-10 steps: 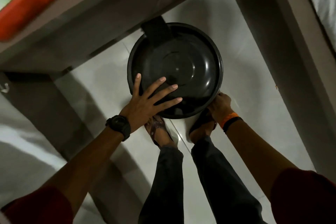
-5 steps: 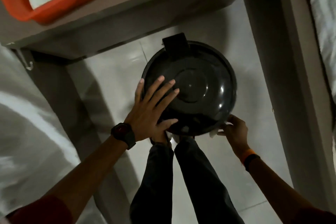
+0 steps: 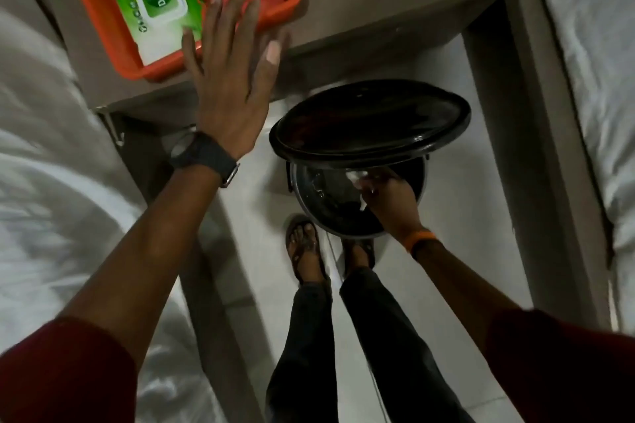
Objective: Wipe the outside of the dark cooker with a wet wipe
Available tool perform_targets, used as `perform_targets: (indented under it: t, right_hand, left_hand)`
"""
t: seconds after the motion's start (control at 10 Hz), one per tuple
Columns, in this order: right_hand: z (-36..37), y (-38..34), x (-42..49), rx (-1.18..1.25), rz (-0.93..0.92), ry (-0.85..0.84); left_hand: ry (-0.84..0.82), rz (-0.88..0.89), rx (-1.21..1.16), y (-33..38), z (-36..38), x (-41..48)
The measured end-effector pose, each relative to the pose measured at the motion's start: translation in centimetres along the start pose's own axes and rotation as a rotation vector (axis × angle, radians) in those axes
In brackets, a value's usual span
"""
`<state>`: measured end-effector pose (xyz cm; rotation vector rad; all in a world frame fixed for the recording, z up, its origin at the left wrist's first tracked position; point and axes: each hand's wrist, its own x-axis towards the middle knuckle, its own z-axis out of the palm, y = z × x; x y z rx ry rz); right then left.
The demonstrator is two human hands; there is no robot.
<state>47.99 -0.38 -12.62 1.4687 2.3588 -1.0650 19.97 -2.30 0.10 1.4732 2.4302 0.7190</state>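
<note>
The dark cooker [image 3: 323,192] is low down between the table and a bed. It looks tilted, with its glossy black lid [image 3: 367,120] turned up and away from me. My right hand [image 3: 391,199] presses a white wet wipe [image 3: 355,178] against the cooker's side just under the lid's rim. My left hand [image 3: 230,75] is off the cooker and raised, fingers spread, over the near edge of the orange tray [image 3: 288,7]. It holds nothing.
A green pack of wet wipes [image 3: 151,0] lies in the orange tray on the grey table [image 3: 378,10]. White bedding lies at left [image 3: 51,182] and right [image 3: 594,62]. My sandalled feet [image 3: 305,247] stand on the pale tiled floor just below the cooker.
My left hand has lifted off the lid and moved up to the tray. The cooker now shows tilted side-on instead of from above. My right hand stays at its side with the wipe.
</note>
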Motion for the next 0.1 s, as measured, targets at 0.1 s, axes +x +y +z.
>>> perform_targets:
  t: [0.1]
  right_hand:
    - [2.81,-0.31,4.78,-0.307,0.011,-0.319]
  left_hand:
    - [-0.061,0.007,0.099,-1.18,1.26,0.65]
